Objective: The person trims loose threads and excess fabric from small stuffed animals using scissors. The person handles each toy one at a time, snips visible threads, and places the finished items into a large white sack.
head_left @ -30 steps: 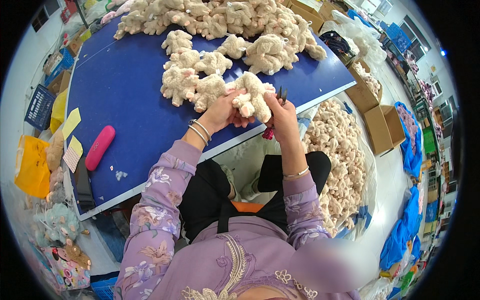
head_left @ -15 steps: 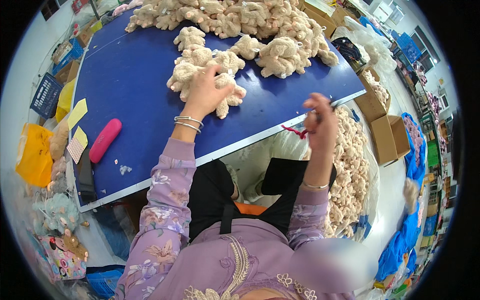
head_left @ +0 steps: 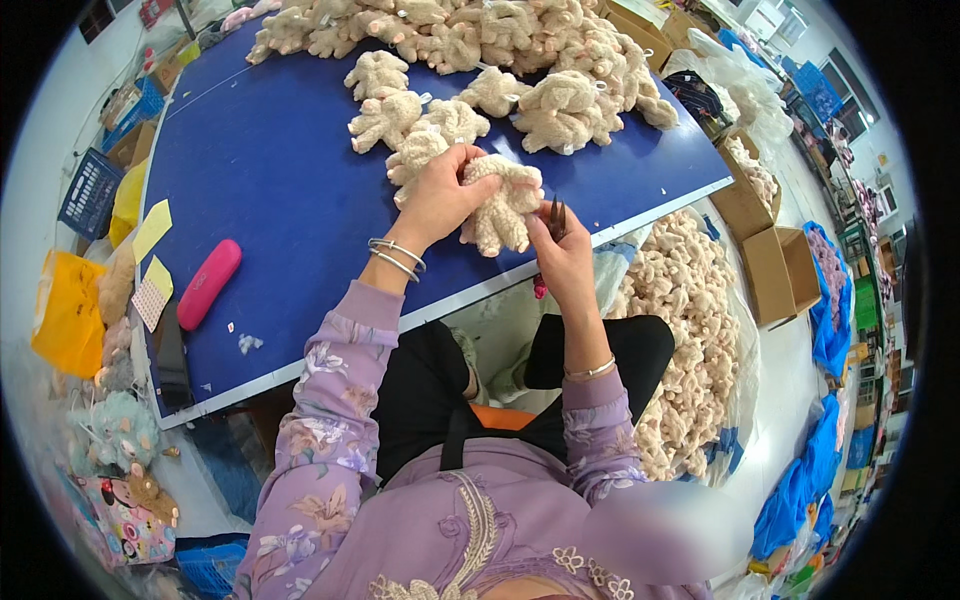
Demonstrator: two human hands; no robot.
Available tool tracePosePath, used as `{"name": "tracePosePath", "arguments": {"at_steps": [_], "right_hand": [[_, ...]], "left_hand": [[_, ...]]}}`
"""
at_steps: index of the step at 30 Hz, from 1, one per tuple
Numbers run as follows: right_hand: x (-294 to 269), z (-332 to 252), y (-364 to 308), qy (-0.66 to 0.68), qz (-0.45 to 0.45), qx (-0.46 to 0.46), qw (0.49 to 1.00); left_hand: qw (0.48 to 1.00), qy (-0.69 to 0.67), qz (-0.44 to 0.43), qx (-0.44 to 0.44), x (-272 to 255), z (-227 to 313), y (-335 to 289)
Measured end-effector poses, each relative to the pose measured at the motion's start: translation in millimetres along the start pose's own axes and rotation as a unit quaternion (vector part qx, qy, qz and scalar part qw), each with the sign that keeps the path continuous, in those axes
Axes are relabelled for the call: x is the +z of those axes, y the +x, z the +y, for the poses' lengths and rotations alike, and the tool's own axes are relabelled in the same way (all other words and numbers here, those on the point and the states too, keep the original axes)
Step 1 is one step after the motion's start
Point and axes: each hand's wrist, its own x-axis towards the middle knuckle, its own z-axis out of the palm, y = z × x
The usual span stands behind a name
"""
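A cream fluffy plush toy [head_left: 503, 208] is held just above the table by my left hand [head_left: 443, 200], its fingers and thumb closed on the toy's left side. My right hand [head_left: 568, 262] is at the toy's right edge, wrapped round a small pair of dark thread snips [head_left: 557, 214] with the pointed tips upward. Red yarn [head_left: 540, 287] hangs below that hand. Whether the right fingertips also touch the toy, I cannot tell. Beyond my left hand lie several similar plush toys [head_left: 385, 120].
The blue table [head_left: 290, 200] has a big pile of plush toys [head_left: 480, 35] along its far side. A pink case [head_left: 210, 285] lies at left. More plush pieces [head_left: 680, 340] fill a large bag right of my legs. Cardboard boxes [head_left: 780, 275] stand beyond it.
My left hand has lifted a plush toy off the group and brought it right and nearer. My right hand, with the snips, has come left to the toy.
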Motion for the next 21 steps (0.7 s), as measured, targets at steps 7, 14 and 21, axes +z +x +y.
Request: {"name": "tracePosePath", "arguments": {"at_steps": [7,14,21], "right_hand": [[-3,-15,2,-0.005,0.022,-0.105,0.994],[-15,-14,6,-0.099,0.040,-0.042,0.993],[-6,-19,0,0.023,0.026,0.091,0.995]], "left_hand": [[0.999,-0.023,-0.042,0.018,7,2,-2],[0.994,0.044,0.011,0.101,15,9,-9],[0.993,0.074,0.026,0.090,18,8,-10]]}}
